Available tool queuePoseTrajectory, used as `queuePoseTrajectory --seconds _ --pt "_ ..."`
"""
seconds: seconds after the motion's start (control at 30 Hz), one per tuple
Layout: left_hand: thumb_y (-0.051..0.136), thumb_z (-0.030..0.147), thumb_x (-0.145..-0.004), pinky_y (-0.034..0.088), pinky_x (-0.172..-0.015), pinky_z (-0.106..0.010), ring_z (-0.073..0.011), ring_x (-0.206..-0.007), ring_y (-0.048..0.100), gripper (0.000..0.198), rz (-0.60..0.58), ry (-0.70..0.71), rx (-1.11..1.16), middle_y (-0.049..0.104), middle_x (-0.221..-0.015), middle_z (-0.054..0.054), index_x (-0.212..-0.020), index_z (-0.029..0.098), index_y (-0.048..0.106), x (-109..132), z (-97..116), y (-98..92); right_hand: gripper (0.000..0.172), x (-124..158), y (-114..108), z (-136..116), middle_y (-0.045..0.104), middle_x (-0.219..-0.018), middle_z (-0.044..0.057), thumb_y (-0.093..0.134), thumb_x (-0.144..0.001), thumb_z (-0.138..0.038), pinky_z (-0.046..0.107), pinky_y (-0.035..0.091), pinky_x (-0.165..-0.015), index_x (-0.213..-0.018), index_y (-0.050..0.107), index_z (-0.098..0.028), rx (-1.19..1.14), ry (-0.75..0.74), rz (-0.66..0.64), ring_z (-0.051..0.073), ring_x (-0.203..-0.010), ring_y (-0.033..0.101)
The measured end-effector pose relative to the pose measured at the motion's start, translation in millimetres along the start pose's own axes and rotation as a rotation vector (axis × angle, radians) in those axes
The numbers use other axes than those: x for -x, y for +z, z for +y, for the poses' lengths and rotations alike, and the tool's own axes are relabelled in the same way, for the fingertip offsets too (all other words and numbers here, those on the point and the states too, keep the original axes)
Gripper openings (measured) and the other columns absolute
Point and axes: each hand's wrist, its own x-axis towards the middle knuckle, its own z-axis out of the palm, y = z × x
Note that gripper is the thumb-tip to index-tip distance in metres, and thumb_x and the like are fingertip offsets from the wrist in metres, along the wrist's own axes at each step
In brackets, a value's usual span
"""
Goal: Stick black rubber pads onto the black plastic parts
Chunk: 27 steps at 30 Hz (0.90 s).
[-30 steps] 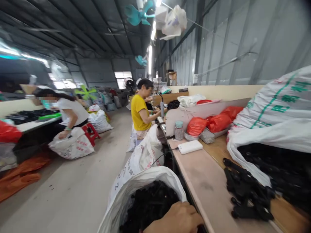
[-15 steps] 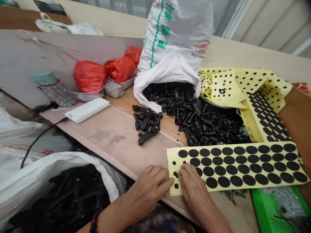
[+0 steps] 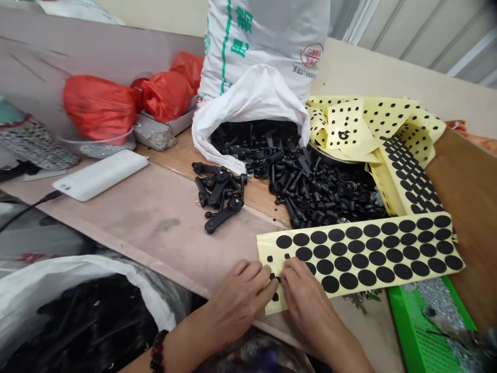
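A yellow backing sheet of round black stickers (image 3: 365,252) lies at the front right of the bench, with small black dots near its left end. My left hand (image 3: 243,292) is at that end, its fingers curled and thumb reaching to the small dots. Close beside it, my right hand (image 3: 305,290) rests over the sheet with fingers bent and pressed together, covering some stickers. Whatever either hand pinches is hidden or too small to name. Behind the hands lies a small group of black crank handles (image 3: 223,194).
A white woven sack (image 3: 264,88) spills black handles (image 3: 326,194) onto the bench. Around it are red plastic bags (image 3: 99,106), a white power bank (image 3: 101,175) with a cable, spotted yellow sheets (image 3: 392,122) and a green basket (image 3: 419,331). An open sack (image 3: 151,290) of black parts stands lower left.
The view has shifted, so the bench things appear further left and slightly higher. Both hands stay at the sheet's left end, and their fingertips are now closer together.
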Motion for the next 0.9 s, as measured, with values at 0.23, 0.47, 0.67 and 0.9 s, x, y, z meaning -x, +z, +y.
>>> queuePoseTrajectory --seconds 0.23,0.47,0.67,0.9 --pt "0.048 0.016 -0.087 0.038 -0.075 -0.038 -0.0242 -0.095 0.048 0.029 -0.073 -0.046 -0.045 0.055 -0.110 -0.008 -0.116 0.016 0.049 -5 3 0.3 0.027 1 -18 0 0.057 -0.089 0.007 0.035 -0.094 -0.015 0.032 0.049 -0.072 -0.077 0.056 -0.018 -0.215 0.071 -0.040 0.019 -0.081 0.058" --pt "0.052 0.017 -0.083 0.039 -0.068 -0.039 -0.0248 -0.084 0.048 0.012 -0.074 -0.122 0.000 0.057 -0.098 -0.005 -0.094 0.020 0.056 -17 7 -2.2 0.021 17 -44 34 0.064 -0.098 0.006 0.044 -0.093 -0.030 0.024 0.052 -0.064 -0.102 0.059 -0.021 -0.438 0.275 0.300 0.016 -0.078 0.065" --pt "0.040 0.015 -0.088 0.043 -0.070 -0.035 -0.0201 -0.077 0.052 0.020 0.127 -0.199 0.222 0.058 -0.080 -0.004 -0.075 0.019 0.055 -22 -8 -13.9 0.020 33 -18 50 0.062 -0.096 0.009 0.038 -0.091 -0.020 0.033 0.052 -0.070 -0.094 0.057 -0.019 0.176 0.127 0.339 0.022 -0.085 0.062" --pt "0.041 0.022 -0.090 0.046 -0.079 -0.038 -0.0249 -0.092 0.056 0.016 0.477 -0.467 -0.201 0.060 -0.100 -0.011 -0.094 0.016 0.055 7 -83 -34.8 0.019 30 19 56 0.061 -0.097 0.011 0.042 -0.085 -0.012 0.034 0.051 -0.063 -0.098 0.054 -0.018 0.392 -0.004 0.362 0.024 -0.079 0.061"
